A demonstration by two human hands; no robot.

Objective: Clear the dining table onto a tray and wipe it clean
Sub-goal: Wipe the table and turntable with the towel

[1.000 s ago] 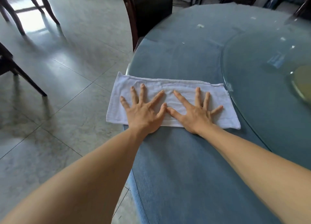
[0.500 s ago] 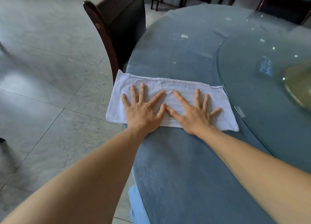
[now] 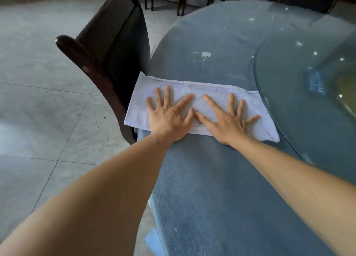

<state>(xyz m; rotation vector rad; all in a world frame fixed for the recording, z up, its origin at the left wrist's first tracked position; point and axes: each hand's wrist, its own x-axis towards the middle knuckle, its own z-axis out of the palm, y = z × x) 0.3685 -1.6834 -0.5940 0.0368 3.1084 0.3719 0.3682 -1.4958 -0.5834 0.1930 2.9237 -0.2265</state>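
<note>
A white folded cloth (image 3: 196,88) lies across the left edge of the round table (image 3: 212,188), which has a blue-grey covering. My left hand (image 3: 169,117) presses flat on the cloth's left half with fingers spread. Beside it, thumbs nearly touching, my right hand (image 3: 227,119) presses flat on the right half. The cloth's left end hangs slightly past the table edge. A white scrap and crumbs (image 3: 206,54) lie on the table just beyond the cloth.
A dark wooden chair (image 3: 107,49) stands close against the table edge, just left of the cloth. A glass turntable (image 3: 308,109) covers the table's right part, its rim touching the cloth's right end. More chairs stand at the far side. Tiled floor lies to the left.
Both hands have slid the cloth forward along the table edge, and the chair and the white scrap are now much closer. The hands' flat pose on the cloth is unchanged.
</note>
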